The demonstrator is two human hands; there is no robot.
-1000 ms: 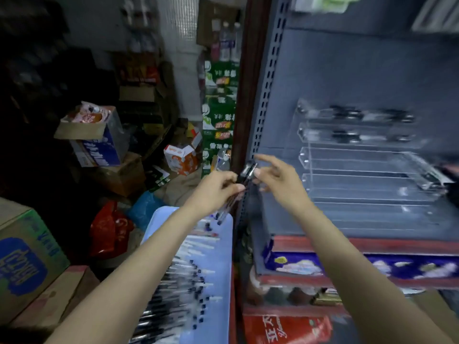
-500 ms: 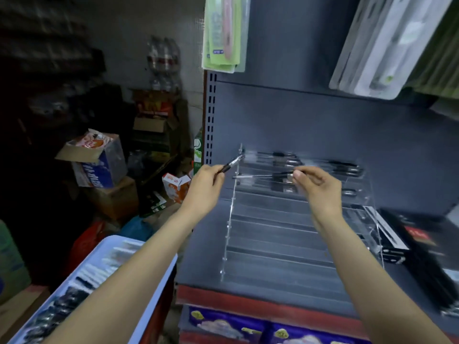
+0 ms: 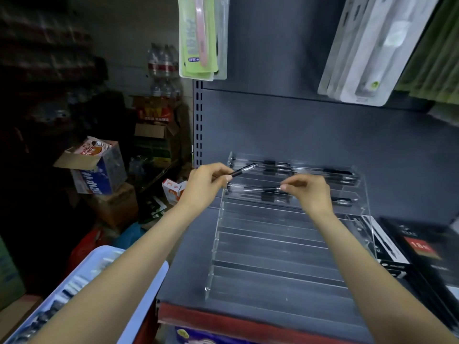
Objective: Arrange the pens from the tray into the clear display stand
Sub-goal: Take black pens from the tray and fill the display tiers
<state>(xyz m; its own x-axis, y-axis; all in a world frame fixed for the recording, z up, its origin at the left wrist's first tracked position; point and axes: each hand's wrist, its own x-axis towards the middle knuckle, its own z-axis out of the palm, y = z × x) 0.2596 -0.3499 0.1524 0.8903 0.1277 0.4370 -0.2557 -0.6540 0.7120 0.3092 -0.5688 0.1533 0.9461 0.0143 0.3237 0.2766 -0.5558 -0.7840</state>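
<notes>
The right hand pinches one pen at its end with curled fingers and holds it level at a groove of the clear display stand, in its upper part. The left hand grips another pen between thumb and fingers, its tip pointing up and to the right, beside the left edge of the stand. A few dark pens already lie in the top rows; how many I cannot tell. All lower grooves, most of the stand, look still unfilled. The stand sits on a grey shelf. The light blue tray at lower left holds many more pens, so I judge the task is only at its beginning and much placing is left
</notes>
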